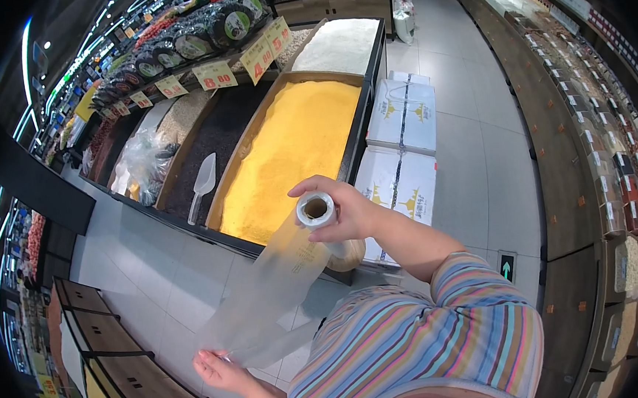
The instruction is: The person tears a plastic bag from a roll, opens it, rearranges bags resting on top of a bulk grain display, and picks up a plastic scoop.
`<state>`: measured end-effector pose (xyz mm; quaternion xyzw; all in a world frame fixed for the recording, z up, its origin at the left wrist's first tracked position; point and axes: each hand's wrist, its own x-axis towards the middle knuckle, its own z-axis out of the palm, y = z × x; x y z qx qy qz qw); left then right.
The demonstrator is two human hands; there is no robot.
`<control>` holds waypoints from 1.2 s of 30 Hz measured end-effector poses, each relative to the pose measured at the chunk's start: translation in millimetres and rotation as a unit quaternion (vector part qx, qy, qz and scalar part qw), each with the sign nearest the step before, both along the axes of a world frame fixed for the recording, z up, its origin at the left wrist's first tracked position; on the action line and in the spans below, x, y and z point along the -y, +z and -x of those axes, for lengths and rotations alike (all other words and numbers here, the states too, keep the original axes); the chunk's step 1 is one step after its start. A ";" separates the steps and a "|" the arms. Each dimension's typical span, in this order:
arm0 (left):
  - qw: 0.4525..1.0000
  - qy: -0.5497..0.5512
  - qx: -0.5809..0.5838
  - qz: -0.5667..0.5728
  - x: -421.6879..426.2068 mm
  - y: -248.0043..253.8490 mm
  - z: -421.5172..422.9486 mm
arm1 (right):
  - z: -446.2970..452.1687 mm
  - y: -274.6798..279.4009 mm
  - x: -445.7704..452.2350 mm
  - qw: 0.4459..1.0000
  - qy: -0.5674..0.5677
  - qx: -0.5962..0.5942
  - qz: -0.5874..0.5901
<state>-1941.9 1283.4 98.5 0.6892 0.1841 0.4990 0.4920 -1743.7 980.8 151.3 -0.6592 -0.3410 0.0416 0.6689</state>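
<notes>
Between right-hand fingers [316, 185], one roll [313, 224].

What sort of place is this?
Most likely a supermarket's bulk dry-goods section: loose yellow grain in an open bin, printed price signs above the bins, and a roll of clear plastic, probably produce bags, in the person's right hand.

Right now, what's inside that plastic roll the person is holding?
Inside the plastic roll, held in the right hand, is a hollow brownish core. Its open end and some inner wall show. Farther down can't be seen, and the roll covers the core's outside.
</notes>
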 end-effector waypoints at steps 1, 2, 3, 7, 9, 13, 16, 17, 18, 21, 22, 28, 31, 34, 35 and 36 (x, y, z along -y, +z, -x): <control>1.000 0.010 -0.010 0.016 -3.5 -1.7 4.6 | -0.5 -0.6 -0.1 1.000 0.011 -0.012 -0.008; 1.000 0.014 -0.004 -0.010 -4.6 -3.9 6.5 | -0.8 -0.8 -0.2 0.999 0.022 -0.024 -0.016; 0.999 0.018 0.002 -0.035 -2.9 -2.5 6.9 | -1.2 -1.0 0.0 0.999 0.033 -0.036 -0.024; 0.997 0.008 -0.042 0.060 0.8 2.8 13.1 | -2.9 4.5 1.7 0.998 0.051 -0.024 -0.032; 0.997 0.012 -0.033 0.068 -12.1 -5.9 11.8 | -4.9 -4.6 0.3 0.991 0.082 -0.056 -0.085; 0.994 0.024 -0.047 0.094 -5.5 4.8 8.9 | -1.5 -6.7 -0.3 0.986 0.100 -0.064 -0.113; 0.994 0.029 -0.053 0.089 -5.3 1.9 9.8 | -0.5 -5.3 0.5 0.989 0.087 -0.045 -0.108; 0.994 0.029 -0.053 0.087 -7.7 0.7 9.0 | -0.8 -5.1 0.8 0.990 0.081 -0.038 -0.105; 0.995 0.037 -0.045 0.080 -12.2 -3.1 9.0 | -1.2 -5.4 1.0 0.991 0.080 -0.032 -0.105; 0.995 0.057 -0.034 0.075 -21.4 -10.3 10.4 | -2.8 -5.8 1.3 0.991 0.077 -0.017 -0.107; 0.994 0.063 -0.040 0.085 -20.7 -6.3 12.3 | -2.6 -6.2 1.4 0.991 0.076 -0.014 -0.110; 0.996 0.062 -0.024 0.067 -38.2 -14.7 22.4 | -4.4 -7.0 -0.6 0.988 0.086 0.000 -0.132; 0.995 0.052 -0.013 0.080 -41.5 -16.7 26.4 | -3.2 -5.7 -2.9 0.987 0.086 0.004 -0.134; 0.995 0.028 -0.010 0.098 -43.5 -21.2 30.2 | -3.7 -4.4 -4.3 0.990 0.079 -0.002 -0.121; 0.995 0.021 -0.011 0.101 -44.3 -23.3 30.9 | -3.8 -4.4 -4.5 0.991 0.076 -0.007 -0.115; 0.994 0.026 -0.013 0.110 -43.6 -23.6 30.6 | -4.2 -4.7 -5.0 0.990 0.076 -0.010 -0.114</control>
